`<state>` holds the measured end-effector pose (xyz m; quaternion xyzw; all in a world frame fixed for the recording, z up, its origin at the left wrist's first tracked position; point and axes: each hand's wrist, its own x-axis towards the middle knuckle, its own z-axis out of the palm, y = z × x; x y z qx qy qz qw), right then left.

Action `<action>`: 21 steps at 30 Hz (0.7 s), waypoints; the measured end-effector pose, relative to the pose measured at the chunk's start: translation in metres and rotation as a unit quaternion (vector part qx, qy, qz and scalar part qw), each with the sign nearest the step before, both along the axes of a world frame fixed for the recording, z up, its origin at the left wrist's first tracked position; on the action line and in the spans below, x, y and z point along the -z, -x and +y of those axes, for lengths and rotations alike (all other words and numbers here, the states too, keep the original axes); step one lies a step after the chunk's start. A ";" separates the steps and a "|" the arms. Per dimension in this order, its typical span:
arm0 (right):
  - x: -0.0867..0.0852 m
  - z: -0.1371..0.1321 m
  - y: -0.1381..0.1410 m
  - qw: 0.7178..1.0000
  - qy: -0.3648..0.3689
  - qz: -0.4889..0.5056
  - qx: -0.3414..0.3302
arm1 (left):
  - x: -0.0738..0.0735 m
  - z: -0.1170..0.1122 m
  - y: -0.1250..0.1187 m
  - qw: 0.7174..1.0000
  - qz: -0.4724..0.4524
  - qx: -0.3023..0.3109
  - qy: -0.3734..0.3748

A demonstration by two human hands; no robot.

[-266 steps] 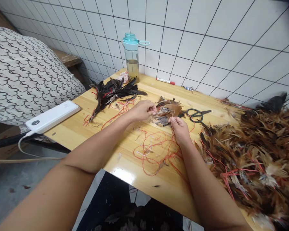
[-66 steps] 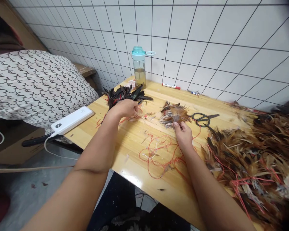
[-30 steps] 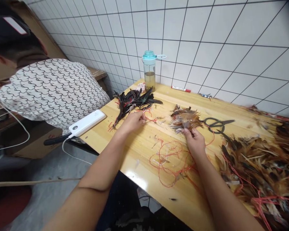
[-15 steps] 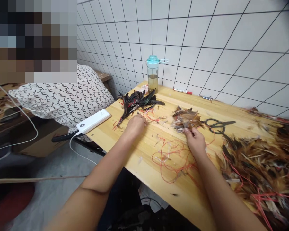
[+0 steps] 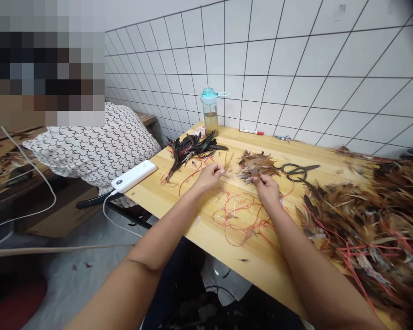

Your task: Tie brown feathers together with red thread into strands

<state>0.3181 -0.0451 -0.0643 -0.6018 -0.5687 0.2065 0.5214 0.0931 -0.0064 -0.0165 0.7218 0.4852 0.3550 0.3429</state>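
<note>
My left hand (image 5: 209, 177) is closed in a pinch, with a slim yellowish-brown feather (image 5: 229, 162) standing up blurred from its fingertips. To its right lies a small heap of brown feathers (image 5: 256, 164). My right hand (image 5: 267, 187) pinches a brown feather at the near edge of this heap; the fingertips partly hide it. Beyond my left hand, a bunch of black feathers (image 5: 194, 145) rests on the table with red string in it. A tangle of red string (image 5: 241, 217) lies between my forearms on the wooden table (image 5: 189, 220).
Black scissors (image 5: 298, 172) lie right of the small heap. A large pile of brown feathers (image 5: 361, 215) covers the table's right side. At the back stand a water bottle (image 5: 210, 112) and a red-and-white marker (image 5: 251, 131). A white power bank (image 5: 134, 176) sits at the left edge, with a person beyond.
My left hand has moved right, away from the black feathers toward the small brown heap, and a slim feather now shows in its fingers. My right hand stays at the heap. The view has shifted slightly.
</note>
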 end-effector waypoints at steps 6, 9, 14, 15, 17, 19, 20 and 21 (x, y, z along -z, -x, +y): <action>0.008 0.006 -0.001 0.997 -0.018 0.076 -0.023 | 0.012 -0.007 -0.069 0.968 -0.207 0.070 0.123; 0.010 0.009 -0.002 0.996 -0.024 0.084 -0.022 | 0.018 -0.006 -0.088 0.964 -0.224 0.074 0.121; 0.010 0.010 -0.003 0.997 -0.024 0.074 -0.020 | 0.026 -0.002 -0.094 0.961 -0.244 0.086 0.097; 0.009 0.009 -0.002 0.997 -0.020 0.070 -0.027 | 0.027 -0.002 -0.093 0.961 -0.247 0.088 0.093; 0.007 0.008 -0.001 0.996 -0.010 0.072 -0.047 | 0.027 -0.002 -0.091 0.959 -0.255 0.091 0.088; 0.006 0.008 0.001 0.993 -0.002 0.098 -0.069 | 0.025 -0.003 -0.088 0.955 -0.267 0.094 0.089; 0.006 0.008 0.002 0.989 0.001 0.123 -0.079 | 0.024 -0.003 -0.087 0.952 -0.274 0.097 0.092; 0.006 0.008 0.004 0.985 0.005 0.151 -0.087 | 0.023 -0.004 -0.085 0.949 -0.282 0.100 0.097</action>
